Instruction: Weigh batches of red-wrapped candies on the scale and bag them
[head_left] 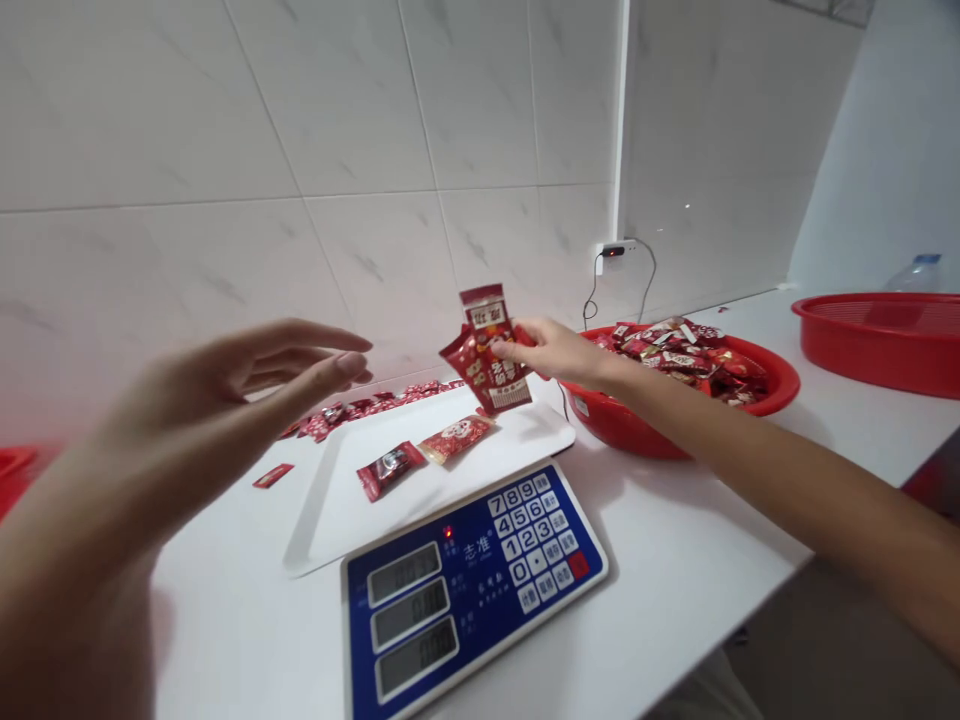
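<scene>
Red candy packets [486, 350], overlapping and tilted, pinched between thumb and fingertips of the right hand [551, 352], held up in the air beyond the scale [472, 590] and over the far right corner of its white tray [330, 500]. Left hand [247, 400] open and empty, fingers spread and lightly curled, hovering to the left of the packets and beyond the scale's left side. Hands apart, with a short gap between the left fingertips and the packets, no contact.

On the tray, just beyond the scale's blue keypad [532, 540], two wrapped candies [390, 470] lying almost end to end. Farther beyond the scale, a loose row of candies [367, 403] along the foot of the tile wall [225, 130]. Left of the scale, one small red packet [273, 475] flat on the white counter [675, 560], apart from the tray.

Right of the scale, a red basin [622, 425] heaped with candies [675, 355], just beside the tray. Well right of the scale, a red mesh basket [877, 345], with a plastic bottle [921, 272] behind it. Beyond the basin, a plug adapter [615, 250] on the wall, cords hanging down. Scale's red light [448, 532] lit; its display readings too blurred to read.
</scene>
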